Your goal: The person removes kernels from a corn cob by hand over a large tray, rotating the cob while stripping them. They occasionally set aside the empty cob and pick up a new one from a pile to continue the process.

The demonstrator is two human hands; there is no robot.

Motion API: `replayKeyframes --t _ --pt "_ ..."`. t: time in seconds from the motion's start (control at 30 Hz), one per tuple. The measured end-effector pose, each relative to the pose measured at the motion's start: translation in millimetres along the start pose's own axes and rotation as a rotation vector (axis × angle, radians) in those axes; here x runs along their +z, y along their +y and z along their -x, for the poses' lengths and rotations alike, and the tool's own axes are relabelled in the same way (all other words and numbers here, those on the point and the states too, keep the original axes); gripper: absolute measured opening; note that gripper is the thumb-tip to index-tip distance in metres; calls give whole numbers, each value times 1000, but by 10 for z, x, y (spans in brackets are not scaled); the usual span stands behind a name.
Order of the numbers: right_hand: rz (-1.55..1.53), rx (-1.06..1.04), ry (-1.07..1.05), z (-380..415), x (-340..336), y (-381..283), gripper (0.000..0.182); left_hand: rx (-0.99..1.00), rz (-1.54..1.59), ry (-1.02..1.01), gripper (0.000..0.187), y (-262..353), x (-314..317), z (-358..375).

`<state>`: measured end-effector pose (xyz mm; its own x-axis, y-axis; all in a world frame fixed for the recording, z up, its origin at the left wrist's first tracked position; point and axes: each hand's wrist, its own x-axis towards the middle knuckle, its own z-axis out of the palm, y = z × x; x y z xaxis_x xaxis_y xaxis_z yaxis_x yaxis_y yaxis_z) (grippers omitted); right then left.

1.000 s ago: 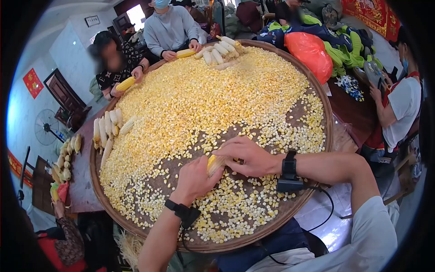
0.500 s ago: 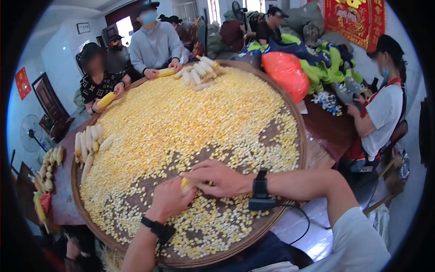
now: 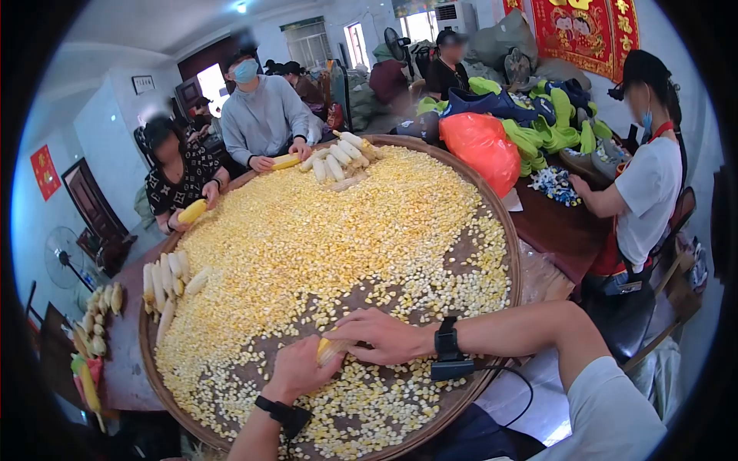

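Observation:
My left hand is wrapped round a partly stripped corn cob above the near part of a big round tray. Fingers of my right hand press on the same cob from the right. Both hands hide much of it. Loose yellow and white kernels cover most of the tray, thinner around my hands, where brown surface shows. Bare cobs lie in a pile at the tray's far edge and in another at its left edge.
Two people across the tray each hold a yellow cob. At the right, a person in a white shirt works beside a red bag and green-and-blue items. More cobs lie at far left.
The view has tilted up, so the tray and my hands appear lower. Both hands remain on the cob. The person at the right has moved a hand to the small white-and-blue pieces.

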<state>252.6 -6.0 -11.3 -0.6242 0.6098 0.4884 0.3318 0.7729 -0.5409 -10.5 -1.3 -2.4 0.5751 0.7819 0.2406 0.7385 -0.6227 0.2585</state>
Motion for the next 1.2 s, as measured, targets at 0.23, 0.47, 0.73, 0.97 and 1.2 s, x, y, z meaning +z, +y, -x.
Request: replayKeyframes --t 0.23,0.47,0.73,0.97,1.2 --pt "18 -25 41 48 90 87 56 -20 -25 -19 50 48 -15 -5" --pt "10 -22 51 70 93 120 58 -10 -5 -45 51 59 -42 -26" --pt "35 -89 81 64 115 96 59 -53 -18 -98 53 47 -38 -19" --pt "-74 -23 54 167 192 54 56 -71 -54 -82 50 144 -69 -12" --pt "-67 -22 144 54 99 86 48 -4 -40 -40 49 101 -59 -19"
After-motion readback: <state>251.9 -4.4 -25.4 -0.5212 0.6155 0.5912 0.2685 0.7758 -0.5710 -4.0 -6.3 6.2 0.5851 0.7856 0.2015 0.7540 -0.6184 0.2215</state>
